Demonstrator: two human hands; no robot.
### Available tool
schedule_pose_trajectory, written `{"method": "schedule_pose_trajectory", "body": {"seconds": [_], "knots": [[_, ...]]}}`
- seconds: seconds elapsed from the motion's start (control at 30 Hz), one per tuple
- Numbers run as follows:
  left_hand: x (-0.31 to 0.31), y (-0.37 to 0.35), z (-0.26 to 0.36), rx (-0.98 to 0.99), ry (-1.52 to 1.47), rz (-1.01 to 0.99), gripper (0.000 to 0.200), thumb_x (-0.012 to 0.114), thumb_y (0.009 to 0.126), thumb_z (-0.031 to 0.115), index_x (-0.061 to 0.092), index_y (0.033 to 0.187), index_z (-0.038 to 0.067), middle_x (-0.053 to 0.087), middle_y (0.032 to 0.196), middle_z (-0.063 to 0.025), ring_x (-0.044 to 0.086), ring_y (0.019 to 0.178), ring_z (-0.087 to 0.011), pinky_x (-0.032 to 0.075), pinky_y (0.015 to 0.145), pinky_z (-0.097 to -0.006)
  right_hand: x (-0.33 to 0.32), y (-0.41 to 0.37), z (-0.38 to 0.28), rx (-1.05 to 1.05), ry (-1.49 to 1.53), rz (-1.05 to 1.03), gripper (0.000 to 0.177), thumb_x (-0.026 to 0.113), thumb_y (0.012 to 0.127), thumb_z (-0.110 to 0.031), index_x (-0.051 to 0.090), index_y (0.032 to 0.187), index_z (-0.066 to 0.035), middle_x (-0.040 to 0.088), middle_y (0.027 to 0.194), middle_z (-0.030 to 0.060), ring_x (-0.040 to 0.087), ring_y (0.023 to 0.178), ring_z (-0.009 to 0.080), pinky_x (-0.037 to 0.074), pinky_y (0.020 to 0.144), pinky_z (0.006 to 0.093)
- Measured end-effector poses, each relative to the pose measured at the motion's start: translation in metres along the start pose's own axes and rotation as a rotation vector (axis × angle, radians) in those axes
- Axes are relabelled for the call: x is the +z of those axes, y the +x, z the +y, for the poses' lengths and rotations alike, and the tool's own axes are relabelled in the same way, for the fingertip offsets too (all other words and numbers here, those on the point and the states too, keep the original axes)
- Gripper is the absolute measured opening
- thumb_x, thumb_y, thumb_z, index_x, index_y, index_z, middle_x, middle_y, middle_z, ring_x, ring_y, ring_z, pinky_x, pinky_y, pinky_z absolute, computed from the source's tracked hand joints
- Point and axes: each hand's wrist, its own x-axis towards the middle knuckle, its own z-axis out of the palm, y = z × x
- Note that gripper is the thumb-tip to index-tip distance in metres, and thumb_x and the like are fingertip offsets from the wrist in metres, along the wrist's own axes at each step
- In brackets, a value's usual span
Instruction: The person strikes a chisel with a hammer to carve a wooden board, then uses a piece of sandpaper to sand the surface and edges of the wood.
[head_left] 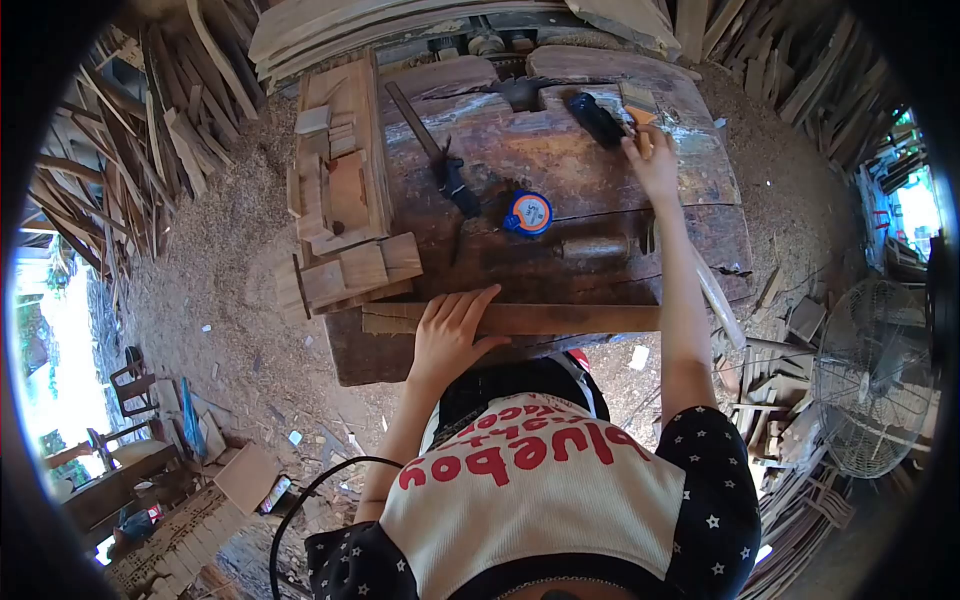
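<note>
My left hand (453, 335) lies with fingers out across a long wooden strip (570, 320) along the near edge of the workbench (365, 355). My right hand (654, 168) reaches to the far right of the bench, its fingers curled together beside a black object (595, 120) and a small orange-and-tan piece (638, 102). Whatever is between those fingertips is too small to make out. Between my hands sits a blue-and-orange tape measure (529, 213). To its left rests a dark tool with a long, flat bar (415, 120).
Stacked wooden pieces (345, 190) line the bench's left side. A brownish cylinder (592, 248) lies near the middle. A pale handle (718, 298) sticks out past the right edge. A standing fan (872, 378) is at right; scrap wood (190, 90) is piled around the sawdust-covered floor.
</note>
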Motion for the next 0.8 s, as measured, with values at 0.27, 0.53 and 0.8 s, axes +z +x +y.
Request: {"method": "schedule_pose_trajectory", "body": {"seconds": [0.27, 0.53, 0.8], "knots": [[0.009, -0.015, 0.004, 0.029, 0.009, 0.127, 0.051, 0.078, 0.064, 0.037, 0.064, 0.105, 0.011, 0.064, 0.102, -0.0028, 0.060, 0.092, -0.0216, 0.046, 0.086, -0.0369, -0.061, -0.042, 0.018, -0.034, -0.083, 0.145, 0.038, 0.068, 0.081, -0.027, 0.059, 0.111, -0.005, 0.060, 0.107, 0.0224, 0.057, 0.101, 0.0408, 0.046, 0.086, 0.0445], [-0.017, -0.010, 0.025, -0.030, -0.067, 0.048, 0.046, 0.073, 0.072, 0.037, 0.062, 0.108, 0.011, 0.062, 0.105, -0.0060, 0.059, 0.097, -0.0257, 0.046, 0.085, -0.0379, -0.088, -0.141, 0.059, -0.011, -0.199, 0.049, 0.042, 0.068, 0.082, -0.030, 0.057, 0.114, -0.004, 0.061, 0.102, 0.0207, 0.059, 0.094, 0.0422, 0.047, 0.083, 0.0473], [0.060, 0.109, 0.053, 0.261, 0.107, 0.072, 0.044, 0.066, 0.080, 0.035, 0.057, 0.111, 0.004, 0.057, 0.104, -0.0104, 0.056, 0.100, -0.0269, 0.047, 0.082, -0.0367, -0.084, -0.154, 0.045, 0.050, -0.421, -0.044, 0.049, 0.069, 0.079, -0.034, 0.055, 0.120, -0.010, 0.060, 0.110, 0.0161, 0.055, 0.105, 0.0374, 0.045, 0.087, 0.0465]]}}
